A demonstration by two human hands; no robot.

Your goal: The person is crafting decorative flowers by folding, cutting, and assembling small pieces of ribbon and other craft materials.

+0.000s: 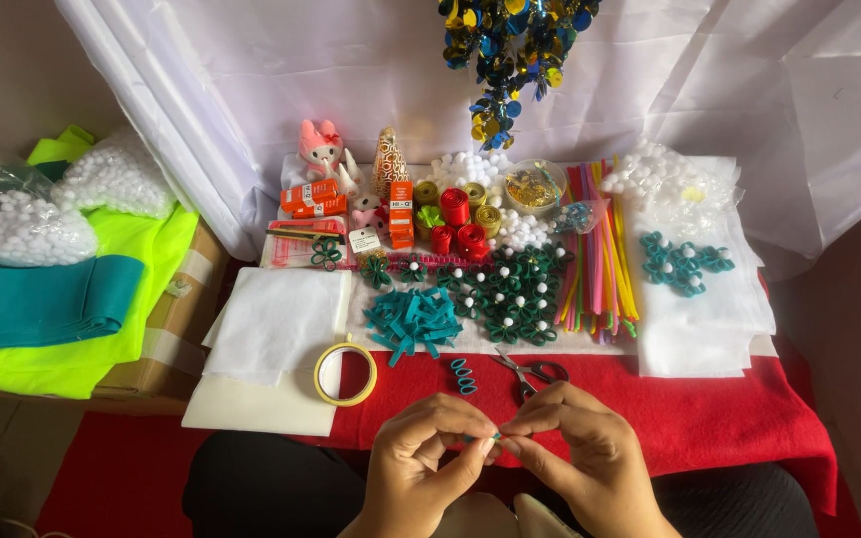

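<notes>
A home craft corner: a low table draped in red felt cloth (749, 418) holds bundled coloured foam sticks (598, 254), a heap of teal felt strips (413, 321) and steel scissors (530, 374); white sheet backdrop (281, 70) at twelve o'clock, folded neon-green fabric (142, 249) at nine.

Small teal piece (495, 436) mostly hidden between fingertips, scissors (530, 374) partly behind right hand (580, 448), sequin ornament (510, 50) above scissors cropped by top edge
</notes>
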